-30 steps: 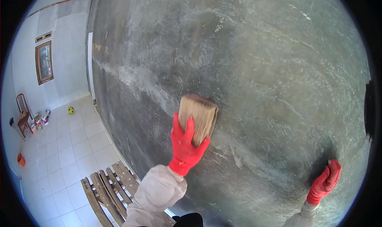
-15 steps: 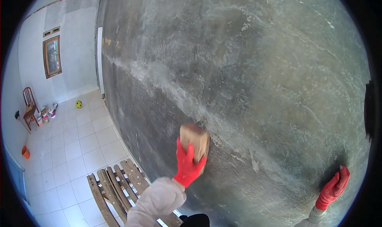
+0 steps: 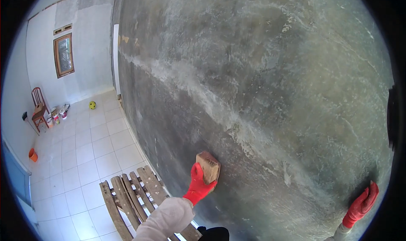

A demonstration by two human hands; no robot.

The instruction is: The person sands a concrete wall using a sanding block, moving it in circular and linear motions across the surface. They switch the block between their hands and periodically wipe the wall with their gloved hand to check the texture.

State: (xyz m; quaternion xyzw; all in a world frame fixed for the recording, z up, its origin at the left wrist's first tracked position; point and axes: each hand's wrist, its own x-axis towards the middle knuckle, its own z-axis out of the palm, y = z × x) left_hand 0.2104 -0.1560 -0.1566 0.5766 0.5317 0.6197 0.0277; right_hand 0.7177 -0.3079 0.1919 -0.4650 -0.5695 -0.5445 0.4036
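Note:
My left hand (image 3: 200, 186), in a red glove, grips a rough wooden block (image 3: 209, 166). The block lies against the grey plastered wall (image 3: 253, 93), below a pale streak that runs diagonally across it. Thumb and fingers wrap the near side of the block; some fingertips are hidden behind it. At the far right, my right hand (image 3: 361, 204), also red-gloved, rests against the wall with its fingers stretched out, holding nothing visible.
A slatted wooden bench (image 3: 135, 194) stands below my left arm on the white tiled floor (image 3: 80, 156). Farther off are a yellow ball (image 3: 92, 105), a brown chair (image 3: 39, 108), several small containers (image 3: 56, 117), an orange bucket (image 3: 33, 155) and a framed window (image 3: 64, 55).
My left hand and the block have moved down the wall, away from the pale streak. My right hand stays against the wall. The view has shifted slightly.

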